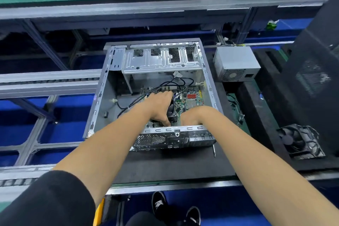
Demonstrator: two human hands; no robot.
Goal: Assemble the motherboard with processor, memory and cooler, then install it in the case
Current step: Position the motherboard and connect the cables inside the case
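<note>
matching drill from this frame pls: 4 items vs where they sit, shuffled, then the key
Items:
1. motherboard
2. power supply
3. screwdriver
4. loose fan

Places:
A. on the black mat, just in front of the case's rear panel
B. inside the case, under both hands
C. right of the case, by its far corner
D. far right, on the black foam nearer the person

Pairs: 1-B, 2-C, 3-A, 4-D
</note>
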